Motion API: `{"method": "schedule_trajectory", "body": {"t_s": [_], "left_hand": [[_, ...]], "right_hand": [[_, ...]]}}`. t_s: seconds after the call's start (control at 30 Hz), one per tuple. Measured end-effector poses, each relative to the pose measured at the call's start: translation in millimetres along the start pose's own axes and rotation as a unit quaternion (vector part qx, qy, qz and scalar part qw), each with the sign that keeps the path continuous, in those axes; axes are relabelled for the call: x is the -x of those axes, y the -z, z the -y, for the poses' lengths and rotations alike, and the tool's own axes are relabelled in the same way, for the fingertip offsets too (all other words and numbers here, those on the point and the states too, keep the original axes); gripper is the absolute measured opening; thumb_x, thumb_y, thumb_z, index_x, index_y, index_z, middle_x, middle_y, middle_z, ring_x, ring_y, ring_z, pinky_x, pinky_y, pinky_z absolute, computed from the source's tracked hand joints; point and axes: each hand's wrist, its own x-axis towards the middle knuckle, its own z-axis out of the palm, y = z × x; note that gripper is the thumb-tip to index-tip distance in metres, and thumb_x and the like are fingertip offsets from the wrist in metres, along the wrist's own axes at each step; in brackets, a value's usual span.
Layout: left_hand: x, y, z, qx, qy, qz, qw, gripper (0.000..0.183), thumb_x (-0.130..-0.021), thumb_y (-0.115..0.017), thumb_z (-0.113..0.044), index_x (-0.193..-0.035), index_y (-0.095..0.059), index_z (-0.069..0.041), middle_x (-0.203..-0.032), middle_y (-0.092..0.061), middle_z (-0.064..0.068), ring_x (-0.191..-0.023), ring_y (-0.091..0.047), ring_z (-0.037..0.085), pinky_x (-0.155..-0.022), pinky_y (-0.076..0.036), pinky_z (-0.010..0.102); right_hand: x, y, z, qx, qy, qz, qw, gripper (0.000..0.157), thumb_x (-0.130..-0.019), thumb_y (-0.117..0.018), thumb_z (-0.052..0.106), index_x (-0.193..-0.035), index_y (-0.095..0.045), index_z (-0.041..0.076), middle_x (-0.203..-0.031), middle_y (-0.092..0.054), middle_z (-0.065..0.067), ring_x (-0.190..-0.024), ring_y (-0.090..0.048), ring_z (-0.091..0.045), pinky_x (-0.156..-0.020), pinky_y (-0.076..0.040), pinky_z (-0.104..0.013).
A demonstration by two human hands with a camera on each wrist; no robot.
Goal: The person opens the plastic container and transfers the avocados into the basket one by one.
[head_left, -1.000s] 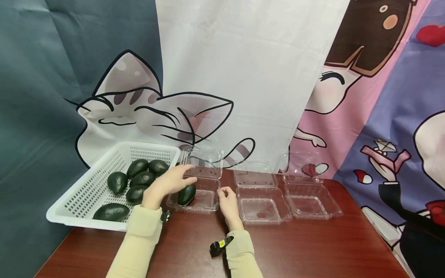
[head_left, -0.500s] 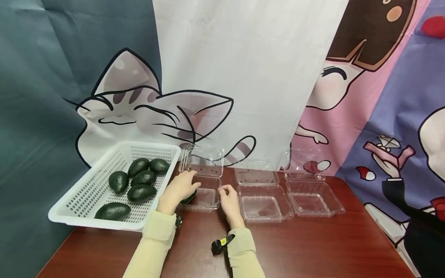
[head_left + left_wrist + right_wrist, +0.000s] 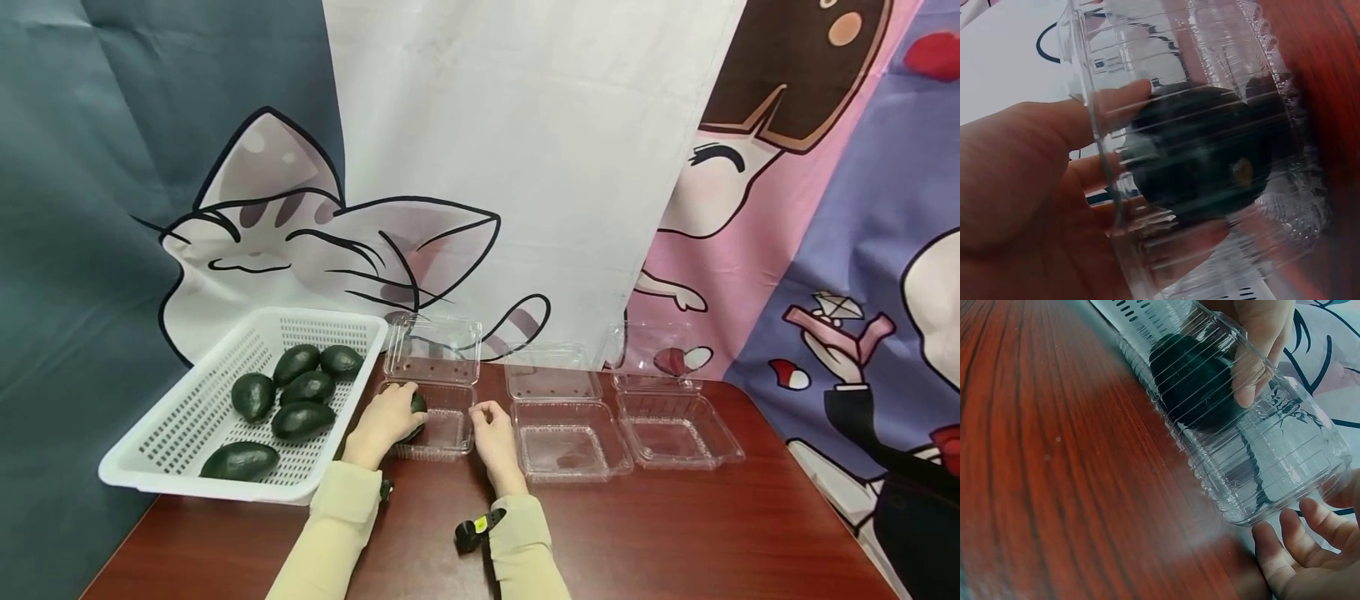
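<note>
My left hand (image 3: pixel 386 421) reaches into the leftmost clear plastic clamshell container (image 3: pixel 450 429) and holds a dark green avocado (image 3: pixel 417 406) near its left side. In the left wrist view, the thumb and fingers lie around the avocado (image 3: pixel 1204 150), seen through the ribbed plastic wall. My right hand (image 3: pixel 492 437) pinches the right rim of the same container. In the right wrist view, its fingertips (image 3: pixel 1266 540) touch the outside of the container's end, with the thumb at the rim. The container's lid (image 3: pixel 435 350) stands raised behind it.
A white perforated basket (image 3: pixel 131 467) with several avocados (image 3: pixel 303 421) stands at the left. Two more lidded clear containers, a middle one (image 3: pixel 570 454) and a right one (image 3: pixel 678 437), stand open with nothing in them. A printed curtain (image 3: pixel 525 167) hangs behind the brown table (image 3: pixel 637 533).
My left hand has moved right and down from beside the basket, from above the avocado in the container to a hold on it. The right hand stays at the container's rim.
</note>
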Motion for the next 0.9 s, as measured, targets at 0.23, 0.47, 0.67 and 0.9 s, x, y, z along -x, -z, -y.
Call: {"method": "schedule_trajectory", "body": {"t_s": [0.23,0.47,0.67,0.9], "left_hand": [[-3.5,-5.9,2.4,0.023,0.013,0.036,0.9990,0.067,-0.085,-0.076,-0.031,-0.139,-0.050,-0.002,-0.127,-0.055,0.028,-0.114,-0.054,0.047,-0.092,-0.045,0.056],[-5.7,-11.0,2.6,0.029,0.013,0.040,0.9987,0.070,-0.081,-0.079,-0.032,-0.139,-0.050,-0.005,-0.128,-0.055,0.027,-0.115,-0.053,0.047,-0.093,-0.044,0.057],[-5.8,-12.1,0.1,0.022,0.000,0.033,0.9992,0.069,-0.081,-0.080,-0.032,-0.139,-0.052,-0.009,-0.130,-0.054,0.024,-0.114,-0.054,0.046,-0.091,-0.045,0.056],[-3.9,-9.8,-1.6,0.033,-0.012,0.014,0.9993,0.068,-0.080,-0.081,-0.030,-0.139,-0.053,-0.011,-0.130,-0.054,0.023,-0.110,-0.056,0.046,-0.087,-0.047,0.058]], "right_hand": [[2,0.4,1,-0.003,0.004,0.000,1.000,0.009,-0.093,-0.061,0.013,-0.091,-0.065,0.005,-0.072,-0.052,0.000,-0.066,-0.049,-0.013,-0.064,-0.040,-0.030],[1,0.3,0,0.004,0.004,0.000,1.000,0.009,-0.093,-0.061,0.013,-0.091,-0.065,0.005,-0.073,-0.054,0.000,-0.068,-0.049,-0.014,-0.065,-0.040,-0.031],[-1,0.3,-1,0.003,0.001,-0.002,1.000,0.009,-0.093,-0.060,0.014,-0.092,-0.065,0.006,-0.076,-0.055,-0.002,-0.071,-0.049,-0.015,-0.066,-0.039,-0.031],[1,0.1,1,0.003,0.000,-0.001,1.000,0.009,-0.093,-0.060,0.013,-0.091,-0.065,0.005,-0.074,-0.053,0.000,-0.070,-0.048,-0.015,-0.066,-0.039,-0.031]]}}
